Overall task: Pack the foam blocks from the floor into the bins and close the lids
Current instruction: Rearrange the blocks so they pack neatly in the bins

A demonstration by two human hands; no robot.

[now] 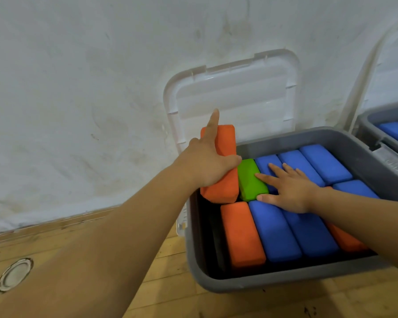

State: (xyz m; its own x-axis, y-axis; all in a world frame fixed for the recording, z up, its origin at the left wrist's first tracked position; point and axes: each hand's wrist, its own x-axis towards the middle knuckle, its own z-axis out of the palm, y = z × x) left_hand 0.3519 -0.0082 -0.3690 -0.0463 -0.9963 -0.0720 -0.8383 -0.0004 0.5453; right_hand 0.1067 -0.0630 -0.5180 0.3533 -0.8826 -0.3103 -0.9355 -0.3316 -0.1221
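1. The grey bin (239,286) stands on the wooden floor (170,299) next to the wall (78,88); its white lid (234,95) is open and stands upright at the far edge of the bin
2. The left hand (207,162) grips the tilted orange block (225,189) at the far left corner of the bin: the thumb is curled round its right side and the index finger lies straight along its top. The far end of this block rises above the rim
3. The right hand (290,191) lies flat with straight, spread fingers and holds nothing; it rests on the green block (247,177) and on the blue ones beside it
4. The green block lies just beside the tilted orange block, in the far row
5. The far blue blocks (324,164) fill the far row up to the right edge
6. The near row, from the left edge: a flat orange block (241,235), the near blue blocks (274,230), and a second orange block (347,242) partly under the right forearm
7. A second bin (363,120) to the right is open and also holds blue blocks
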